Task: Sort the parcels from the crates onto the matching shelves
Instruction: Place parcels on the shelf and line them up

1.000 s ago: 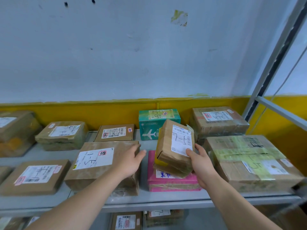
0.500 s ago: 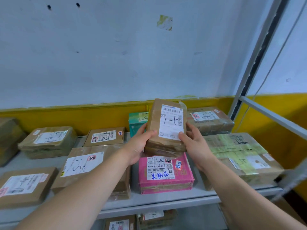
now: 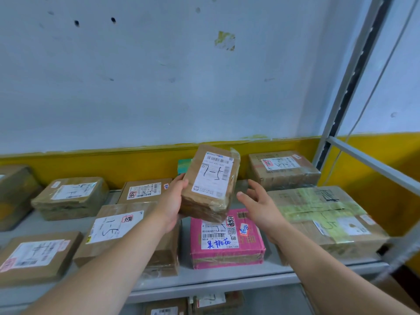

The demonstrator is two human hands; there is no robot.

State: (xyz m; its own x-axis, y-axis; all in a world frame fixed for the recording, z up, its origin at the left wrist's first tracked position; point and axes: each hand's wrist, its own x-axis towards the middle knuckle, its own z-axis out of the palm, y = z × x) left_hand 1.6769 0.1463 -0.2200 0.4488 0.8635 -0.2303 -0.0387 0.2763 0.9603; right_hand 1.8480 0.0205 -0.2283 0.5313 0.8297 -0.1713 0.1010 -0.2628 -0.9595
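A small brown parcel [image 3: 210, 185] with a white label marked "1-5" is held tilted above the grey shelf [image 3: 218, 275]. My left hand [image 3: 172, 201] grips it by its left and lower side. My right hand [image 3: 259, 205] is off the parcel, just to its right, fingers spread and empty. Directly below the parcel lies a pink box [image 3: 227, 242] with a white label and blue writing. A green box [image 3: 184, 164] shows only as a sliver behind the held parcel.
Brown parcels marked "1-5" fill the shelf: a large one [image 3: 127, 233] left of the pink box, a green-taped one [image 3: 327, 219] at the right, another [image 3: 281, 169] behind it. A grey upright post [image 3: 350, 71] bounds the right side. More parcels [image 3: 213, 301] lie below.
The parcel went from my right hand to both hands, and now only my left hand holds it. My right hand has let go and opened. The parcel rose a little above the pink box.
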